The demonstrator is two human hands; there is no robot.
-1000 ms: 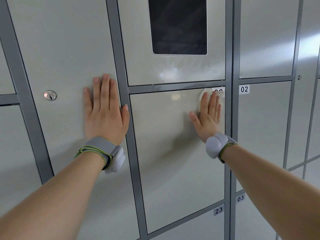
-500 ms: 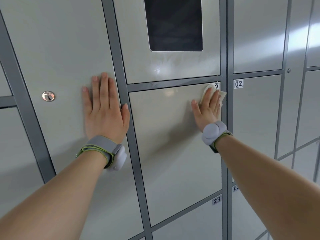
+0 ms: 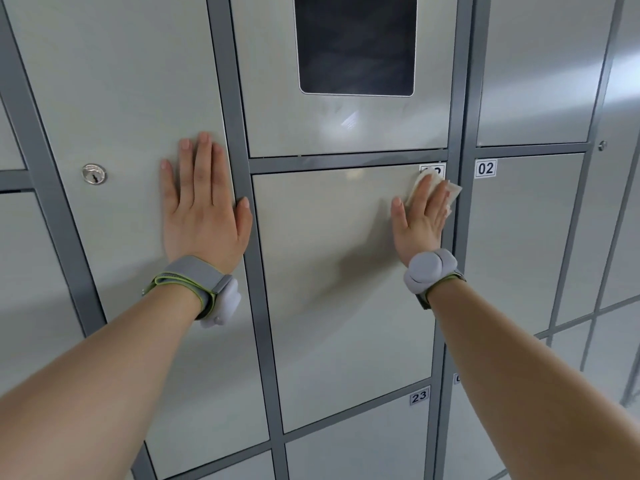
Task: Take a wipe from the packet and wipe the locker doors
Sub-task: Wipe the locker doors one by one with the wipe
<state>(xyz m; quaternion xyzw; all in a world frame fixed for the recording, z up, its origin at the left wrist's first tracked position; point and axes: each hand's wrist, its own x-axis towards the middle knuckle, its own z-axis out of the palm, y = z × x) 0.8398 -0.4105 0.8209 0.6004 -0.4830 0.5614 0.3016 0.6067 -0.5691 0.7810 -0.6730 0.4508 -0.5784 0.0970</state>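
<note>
Forearms reaching forward, left wristband (image 3: 194, 282) and right wristband (image 3: 429, 270) showing. Left hand (image 3: 204, 209) lying flat on large left door (image 3: 121, 98), fingers straight, holding nothing. Right hand (image 3: 420, 220), fingers straight and together, pressing white wipe (image 3: 452, 192) against top right corner of middle locker door (image 3: 339, 289), wipe partly covering its number label. Round lock (image 3: 94, 173) sitting left of left hand. Dark screen (image 3: 356, 43) showing above.

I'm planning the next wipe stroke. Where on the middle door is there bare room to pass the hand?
Free: the door left of the right hand across to the post by the left hand, and down to the rail above label 23. Crowded: its top right corner, where the wipe and hand partly cover the number label.
</note>
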